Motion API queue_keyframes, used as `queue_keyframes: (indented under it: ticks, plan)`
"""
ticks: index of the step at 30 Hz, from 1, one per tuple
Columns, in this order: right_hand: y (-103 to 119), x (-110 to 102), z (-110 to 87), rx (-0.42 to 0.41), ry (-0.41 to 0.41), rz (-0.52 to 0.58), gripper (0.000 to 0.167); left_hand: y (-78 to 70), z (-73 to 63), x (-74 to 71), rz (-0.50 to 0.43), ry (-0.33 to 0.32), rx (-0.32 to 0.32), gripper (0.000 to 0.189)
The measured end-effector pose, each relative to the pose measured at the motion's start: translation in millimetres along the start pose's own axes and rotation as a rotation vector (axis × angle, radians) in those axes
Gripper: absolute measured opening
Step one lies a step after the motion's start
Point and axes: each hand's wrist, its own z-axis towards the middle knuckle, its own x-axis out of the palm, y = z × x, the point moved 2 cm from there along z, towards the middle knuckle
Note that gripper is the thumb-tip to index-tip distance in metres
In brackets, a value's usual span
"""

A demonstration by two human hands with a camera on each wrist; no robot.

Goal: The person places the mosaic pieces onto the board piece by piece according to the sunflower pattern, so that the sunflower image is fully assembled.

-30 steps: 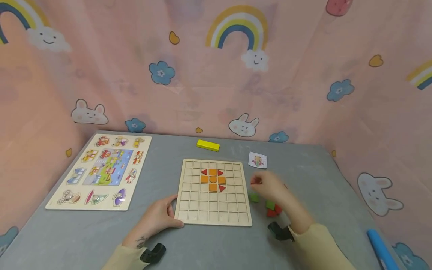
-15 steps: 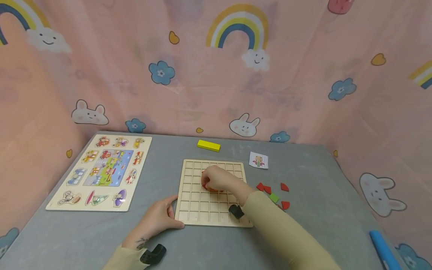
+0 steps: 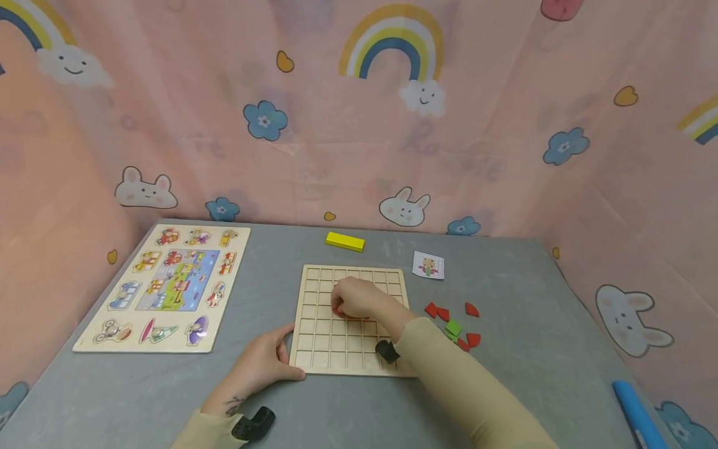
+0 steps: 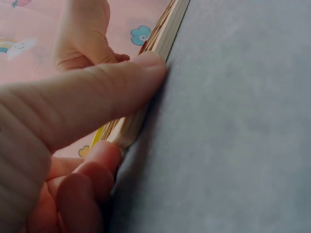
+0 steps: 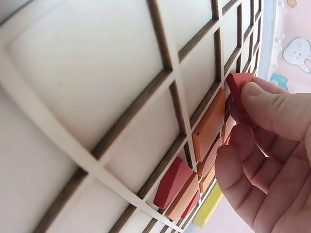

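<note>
A square wooden grid board lies mid-table in the head view. My left hand grips its near left corner; in the left wrist view the thumb lies along one edge and the curled fingers meet the adjoining side. Over the board's upper middle, my right hand pinches a red triangular block between thumb and fingers, right at the grid. Beside it in the right wrist view sit an orange block and another red triangular block. From above, my right hand covers most of the placed blocks.
Right of the board lie several loose red blocks and green blocks. A small pattern card and a yellow bar lie farther back. A picture puzzle board is at left, a blue cylindrical object at right.
My right hand has moved left from beside the loose blocks to over the grid, bringing the red triangular block, then shifted slightly. My left hand has stayed at the board's corner.
</note>
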Motion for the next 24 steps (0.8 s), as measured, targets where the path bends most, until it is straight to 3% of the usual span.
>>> queue_keyframes:
  ticks: [18,24]
  plan:
    - [2.7,-1.1,-0.6,0.017,0.015,-0.011,0.024,-0.2,-0.6,0.2,0.005,-0.004,-0.002,0.093]
    - [3.1,-3.4,-1.6,0.0,-0.02,-0.016,0.021,-0.3,-0.5,0.3,0.013,-0.006,0.001,0.092]
